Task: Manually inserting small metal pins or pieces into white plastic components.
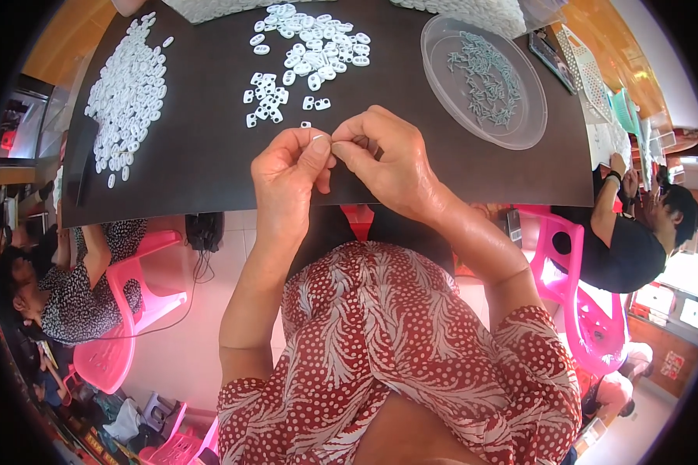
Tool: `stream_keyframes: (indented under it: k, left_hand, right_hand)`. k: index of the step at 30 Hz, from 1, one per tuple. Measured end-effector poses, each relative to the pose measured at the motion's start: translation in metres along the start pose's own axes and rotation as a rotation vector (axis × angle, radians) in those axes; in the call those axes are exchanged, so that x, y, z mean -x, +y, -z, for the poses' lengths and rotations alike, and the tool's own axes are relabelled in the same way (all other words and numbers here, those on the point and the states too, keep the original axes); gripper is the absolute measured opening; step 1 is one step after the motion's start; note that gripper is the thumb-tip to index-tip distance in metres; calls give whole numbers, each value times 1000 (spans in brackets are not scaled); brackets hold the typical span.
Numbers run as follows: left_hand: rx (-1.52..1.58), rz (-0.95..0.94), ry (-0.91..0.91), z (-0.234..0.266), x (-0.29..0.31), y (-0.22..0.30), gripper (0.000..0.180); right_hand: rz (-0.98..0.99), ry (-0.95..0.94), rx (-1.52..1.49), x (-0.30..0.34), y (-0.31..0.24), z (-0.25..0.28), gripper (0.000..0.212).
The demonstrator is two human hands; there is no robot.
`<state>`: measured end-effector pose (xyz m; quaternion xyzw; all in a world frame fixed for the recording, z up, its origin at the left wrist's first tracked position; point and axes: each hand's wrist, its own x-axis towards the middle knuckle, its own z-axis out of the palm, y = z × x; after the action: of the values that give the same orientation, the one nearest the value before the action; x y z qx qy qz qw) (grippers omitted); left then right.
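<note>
Just above the table's near edge, my two hands meet at the fingertips. My left hand [287,167] is closed in a pinch on a small white plastic piece [320,137], mostly covered by thumb and finger. Thumb and forefinger of my right hand [392,159] press together against it; what they hold is too small to tell. Ahead of my hands lies a small group of white plastic pieces with holes [268,99]. Beyond them spreads a pile of white oval pieces [318,46]. A round see-through tray [529,128] at the right holds many small grey-green pointed pieces [485,81].
A large heap of white oval pieces [128,101] covers the dark table's [202,155] left side. At the far right lie a phone [551,62] and a white perforated basket [585,74]. People sit on pink chairs [578,310] to both sides.
</note>
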<state>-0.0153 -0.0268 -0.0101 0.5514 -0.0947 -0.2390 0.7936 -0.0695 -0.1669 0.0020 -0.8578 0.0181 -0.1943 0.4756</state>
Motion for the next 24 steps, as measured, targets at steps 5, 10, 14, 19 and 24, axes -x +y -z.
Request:
stream_keyframes:
  k: [5,10,14,19,24]
  left_hand:
    - [68,12,-8,0,4,4,15]
    - [21,-45,13,0,7,3,13]
    - [-79,-101,31,-1,9,4,12]
    - [-132,-119,49,-1,10,3,12]
    - [-187,-144,74,-1,13,3,12]
  right_hand:
    - [-85,5,-119,1,-4,2,7]
    - [-139,-45,-151,1,-6,5,8]
    - [-148,-70,-142,0,-7,6,8]
    - [-159,-85,-151,1,-7,4,7]
    - [-126,-85,-209,1,-5,2,6]
